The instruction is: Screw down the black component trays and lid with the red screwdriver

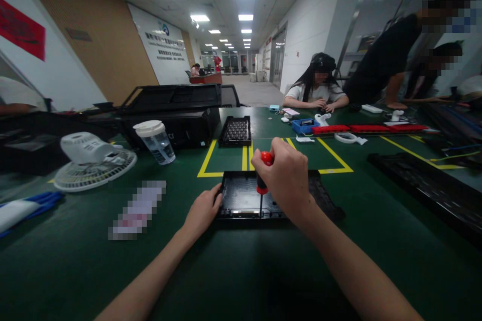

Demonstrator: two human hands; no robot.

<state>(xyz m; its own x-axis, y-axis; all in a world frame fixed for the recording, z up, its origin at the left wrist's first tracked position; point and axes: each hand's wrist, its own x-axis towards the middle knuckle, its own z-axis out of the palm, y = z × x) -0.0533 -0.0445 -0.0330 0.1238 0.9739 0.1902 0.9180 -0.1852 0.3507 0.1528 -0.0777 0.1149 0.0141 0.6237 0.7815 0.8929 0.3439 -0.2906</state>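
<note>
Here is the red-and-black screwdriver (262, 189), upright near the middle of my view, its shaft pointing straight down at the near inner edge of a shallow black plastic housing (237, 191). My right-hand grip (288, 173) has it, fingers curled firmly around the handle, the red cap showing above the thumb. So the tool's long axis runs vertical, while the housing stretches crosswise in front of me, flat on the green table (181, 271). The tip comes down just beside a pale strip (243, 213) along that edge; whether it sits in a screw, I can't tell. Over to the left-hand grip (203, 210): it's on the housing's left edge, well to the left of the shaft, fingers against the rim; how tightly they pinch, I can't make out.

Now the containers. Beyond the housing, past yellow tape lines (216, 174), I have a small black tray (235, 144) filled with a close pattern of little shapes, too small to name. Further right, a blue bin (300, 129) holds something dark. Out left stands a white-lidded clear cup (162, 146), in front of a big black case (176, 130); a white fan (94, 170) lies beside it. Across the table, a seated person (320, 85) has both hands together.
</note>
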